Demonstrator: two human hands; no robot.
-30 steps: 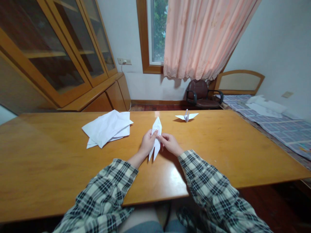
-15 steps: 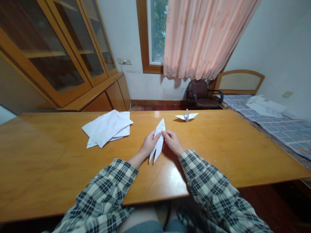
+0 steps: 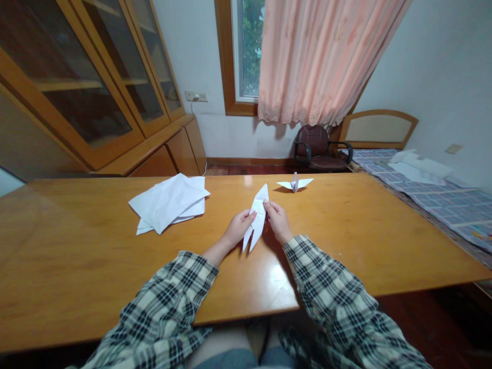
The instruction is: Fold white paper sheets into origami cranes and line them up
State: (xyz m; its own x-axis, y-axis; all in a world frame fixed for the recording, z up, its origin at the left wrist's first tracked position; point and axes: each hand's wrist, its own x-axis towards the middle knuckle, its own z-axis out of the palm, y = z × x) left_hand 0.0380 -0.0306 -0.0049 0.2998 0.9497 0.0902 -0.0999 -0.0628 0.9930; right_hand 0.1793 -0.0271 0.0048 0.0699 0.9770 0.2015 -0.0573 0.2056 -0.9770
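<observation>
Between my two hands is a folded white paper [image 3: 258, 219], long and narrow, with a point at the far end and two split legs at the near end. My left hand [image 3: 239, 227] pinches its left edge, thumb on top. At the upper right edge, my right hand [image 3: 278, 219] grips it between thumb and fingers. The paper is held just above the table, tilted slightly to the right. Beyond my right hand a finished-looking paper crane [image 3: 295, 183] stands with its wings spread.
A loose pile of white paper sheets [image 3: 169, 202] lies on the wooden table [image 3: 77, 266] to the left. Behind the table are a glass-door cabinet [image 3: 96, 92], a dark red armchair [image 3: 315, 146] and, at the right, a bed [image 3: 434, 189].
The folded paper has shifted a little right and away from me, and its face is turned more towards me. Both hands have moved slightly right with it, keeping hold.
</observation>
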